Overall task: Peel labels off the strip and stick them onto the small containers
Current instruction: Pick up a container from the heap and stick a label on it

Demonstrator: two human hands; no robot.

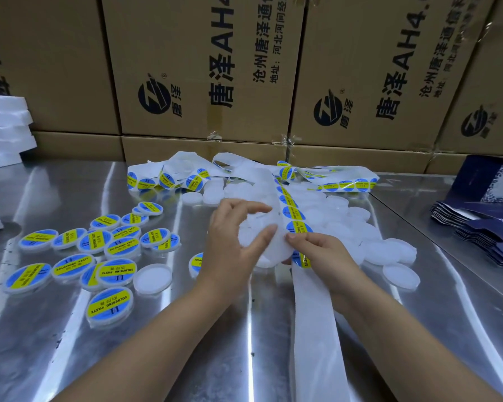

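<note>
At frame centre the left hand (230,242) grips a blank white round container (253,236), fingers curled around its rim. Just right of it, the right hand (317,250) pinches the label strip (291,204) at a blue-and-yellow label (299,227). On the steel table (215,343), labelled containers (108,248) lie scattered at lower left and unlabelled containers (346,221) are heaped at centre right. All seem lidded, their contents hidden.

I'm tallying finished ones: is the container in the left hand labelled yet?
Unlabelled: the container in the left hand shows a plain white top; the right hand pinches a label on the strip.
</note>
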